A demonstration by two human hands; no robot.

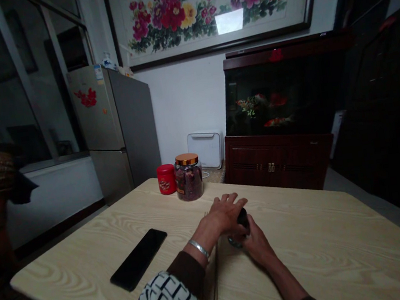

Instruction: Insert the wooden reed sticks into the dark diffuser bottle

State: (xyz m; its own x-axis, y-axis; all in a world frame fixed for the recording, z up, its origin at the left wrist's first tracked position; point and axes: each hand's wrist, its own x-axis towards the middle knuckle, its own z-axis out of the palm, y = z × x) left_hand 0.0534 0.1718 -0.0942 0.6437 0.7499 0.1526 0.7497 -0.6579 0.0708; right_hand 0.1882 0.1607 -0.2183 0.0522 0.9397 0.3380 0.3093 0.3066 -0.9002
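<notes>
A small dark object, too hidden to identify, is clasped between the left hand on top and the right hand below, just above the pale wooden table.

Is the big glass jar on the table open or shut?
Shut: the glass jar has its gold lid sitting squarely on top.
</notes>
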